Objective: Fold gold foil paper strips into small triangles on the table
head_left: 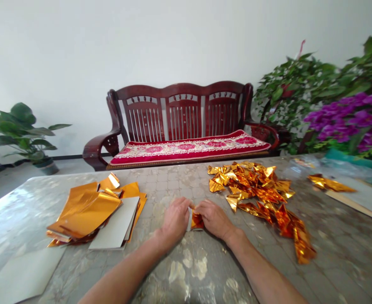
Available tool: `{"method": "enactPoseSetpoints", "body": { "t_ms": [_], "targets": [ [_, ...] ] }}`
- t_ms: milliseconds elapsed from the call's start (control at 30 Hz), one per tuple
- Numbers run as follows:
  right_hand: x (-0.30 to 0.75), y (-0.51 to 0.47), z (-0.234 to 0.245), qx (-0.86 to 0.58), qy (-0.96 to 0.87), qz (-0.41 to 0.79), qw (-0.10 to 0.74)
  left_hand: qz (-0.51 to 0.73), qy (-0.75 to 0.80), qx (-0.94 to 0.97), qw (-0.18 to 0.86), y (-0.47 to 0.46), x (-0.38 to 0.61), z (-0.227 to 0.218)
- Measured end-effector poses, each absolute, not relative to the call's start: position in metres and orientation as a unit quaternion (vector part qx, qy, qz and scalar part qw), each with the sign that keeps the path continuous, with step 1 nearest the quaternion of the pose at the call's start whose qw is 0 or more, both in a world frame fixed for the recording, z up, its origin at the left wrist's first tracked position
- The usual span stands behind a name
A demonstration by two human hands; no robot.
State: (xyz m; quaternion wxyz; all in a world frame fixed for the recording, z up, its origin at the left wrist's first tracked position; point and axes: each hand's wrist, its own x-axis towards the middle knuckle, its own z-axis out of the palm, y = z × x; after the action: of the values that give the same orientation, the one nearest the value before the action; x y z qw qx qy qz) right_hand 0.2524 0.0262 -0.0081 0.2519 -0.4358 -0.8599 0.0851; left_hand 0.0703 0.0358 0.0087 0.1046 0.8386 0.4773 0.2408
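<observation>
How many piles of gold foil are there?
3. A flat stack left of the left hand, a crumpled heap right of the right hand, and a crumpled strip on a board far right. The small gold piece in the hands isn't counted.

Left hand (174,220) and right hand (213,218) close together, knuckles up, bare forearms (122,274) angled inward

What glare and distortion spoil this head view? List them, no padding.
In the head view, pale glare washes out the left of the table; the gold foil pile throws hot highlights; wide-angle distortion tilts the wooden bench; the left hand, right hand and small foil piece stay fairly sharp.
</observation>
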Motion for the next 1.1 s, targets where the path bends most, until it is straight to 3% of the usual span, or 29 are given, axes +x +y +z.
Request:
{"method": "enactPoseSetpoints", "body": {
  "t_ms": [133,533,1100],
  "targets": [
    [0.255,0.03,-0.007,-0.443,-0.846,0.138,0.264,0.179,0.433,0.877,0.103,0.006,0.068,0.011],
    [0.262,0.038,-0.014,-0.444,-0.827,0.191,0.289,0.164,0.437,0.881,0.081,0.002,0.062,0.007],
    [0.262,0.034,-0.008,-0.495,-0.819,0.151,0.25,0.166,0.566,0.805,0.07,0.015,0.075,-0.002]
  ]
}}
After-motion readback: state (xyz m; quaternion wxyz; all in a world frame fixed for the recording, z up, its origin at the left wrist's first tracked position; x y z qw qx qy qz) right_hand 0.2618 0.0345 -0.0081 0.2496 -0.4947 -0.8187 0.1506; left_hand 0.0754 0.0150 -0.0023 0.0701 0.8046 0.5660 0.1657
